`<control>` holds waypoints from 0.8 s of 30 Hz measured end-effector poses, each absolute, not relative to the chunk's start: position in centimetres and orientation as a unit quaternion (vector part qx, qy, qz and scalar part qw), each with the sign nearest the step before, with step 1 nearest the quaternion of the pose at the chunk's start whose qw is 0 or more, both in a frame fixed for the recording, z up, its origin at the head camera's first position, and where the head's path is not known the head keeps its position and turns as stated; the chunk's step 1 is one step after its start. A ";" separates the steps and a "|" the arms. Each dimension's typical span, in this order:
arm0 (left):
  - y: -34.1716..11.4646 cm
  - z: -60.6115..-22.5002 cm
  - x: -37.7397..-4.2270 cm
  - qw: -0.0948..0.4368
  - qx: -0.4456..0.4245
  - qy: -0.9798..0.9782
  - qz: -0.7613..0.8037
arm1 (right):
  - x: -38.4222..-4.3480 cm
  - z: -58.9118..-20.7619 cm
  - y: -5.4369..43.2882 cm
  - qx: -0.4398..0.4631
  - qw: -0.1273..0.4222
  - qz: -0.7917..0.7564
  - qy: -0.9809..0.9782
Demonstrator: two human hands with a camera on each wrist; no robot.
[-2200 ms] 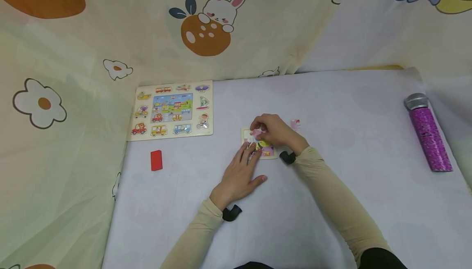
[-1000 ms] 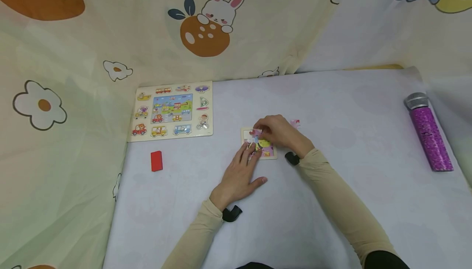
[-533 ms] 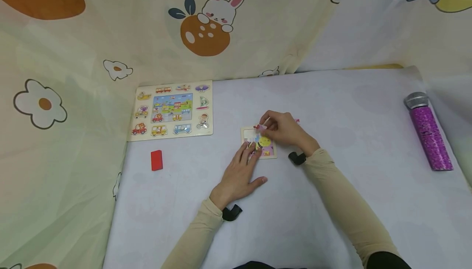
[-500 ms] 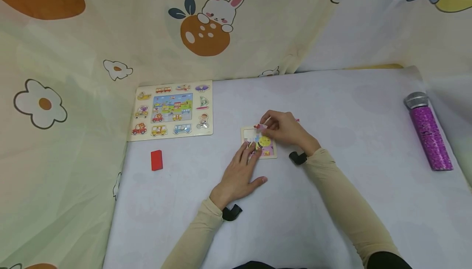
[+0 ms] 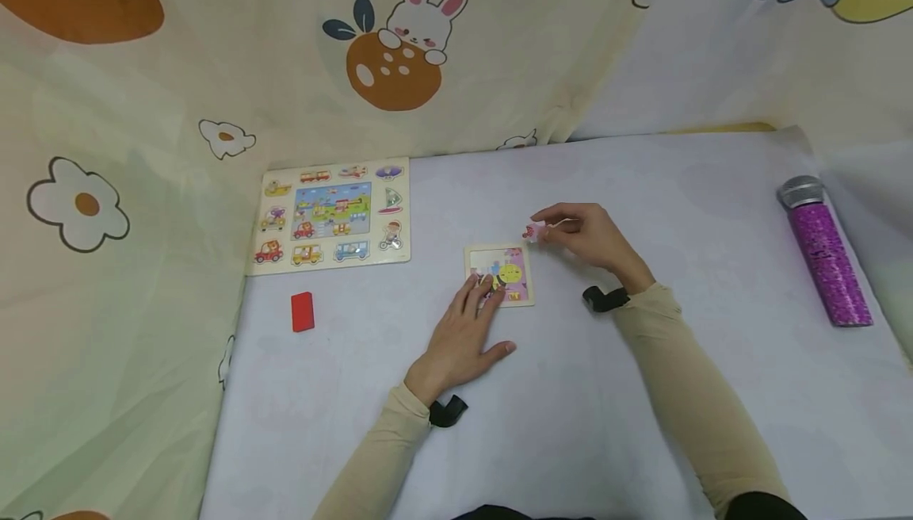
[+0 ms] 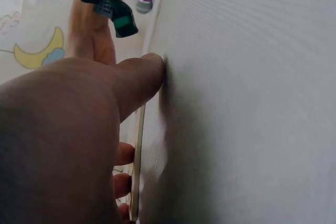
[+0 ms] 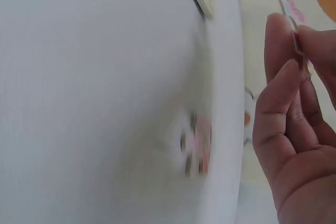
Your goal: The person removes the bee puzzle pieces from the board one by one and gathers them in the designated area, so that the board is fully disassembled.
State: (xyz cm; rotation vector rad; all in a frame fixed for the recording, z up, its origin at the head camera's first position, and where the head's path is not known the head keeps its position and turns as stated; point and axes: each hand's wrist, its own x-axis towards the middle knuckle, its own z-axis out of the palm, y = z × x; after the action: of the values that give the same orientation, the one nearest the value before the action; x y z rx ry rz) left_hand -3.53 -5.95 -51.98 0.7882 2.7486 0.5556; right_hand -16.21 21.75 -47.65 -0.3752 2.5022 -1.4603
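Note:
A small framed jigsaw puzzle [image 5: 492, 257] with a yellow and pink picture lies mid-table, its upper part bare. The fingertips of my left hand [image 5: 460, 338] rest spread on its lower left, covering some of the picture. Up and to the right of the frame, my right hand [image 5: 588, 236] pinches a pink puzzle piece [image 5: 532, 232] between thumb and fingers. In the right wrist view this piece [image 7: 291, 11] is held edge-on, above the tabletop. A second, blurred puzzle piece [image 7: 198, 144] lies on the table below that hand; the head view hides it behind the hand.
A larger wooden vehicle puzzle board [image 5: 331, 211] lies at the back left, with a red block [image 5: 303, 311] in front of it. Toward the right edge lies a purple glittery microphone [image 5: 825, 250]. Patterned cloth [image 5: 285, 68] hangs behind the white table.
My right hand has lifted a pink piece out of the small puzzle and carried it up and to the right, baring the upper part of the frame. The left hand has stayed put.

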 end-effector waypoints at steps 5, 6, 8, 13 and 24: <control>-5.9 -52.1 -3.5 0.120 0.265 0.937 0.194 | -16.2 -47.3 24.2 -0.099 0.107 -0.506 0.850; -5.9 -52.2 -3.5 0.118 0.265 0.937 0.196 | -16.2 -47.3 24.6 -0.096 0.107 -0.502 0.853; -6.0 -52.2 -3.4 0.117 0.265 0.936 0.199 | -16.2 -47.1 25.6 -0.091 0.103 -0.490 0.861; -6.0 -52.1 -3.3 0.118 0.263 0.936 0.200 | -16.1 -47.0 27.9 -0.074 0.097 -0.476 0.871; -5.8 -51.9 -3.3 0.116 0.264 0.939 0.188 | -15.8 -48.2 32.2 -0.082 0.094 -0.393 0.911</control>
State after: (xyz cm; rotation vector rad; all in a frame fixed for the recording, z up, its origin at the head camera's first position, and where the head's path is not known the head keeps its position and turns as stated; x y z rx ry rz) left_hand -3.32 -5.82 -51.89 0.7744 2.7494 0.5493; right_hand -15.78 32.18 -48.24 -0.2422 2.7029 -1.1658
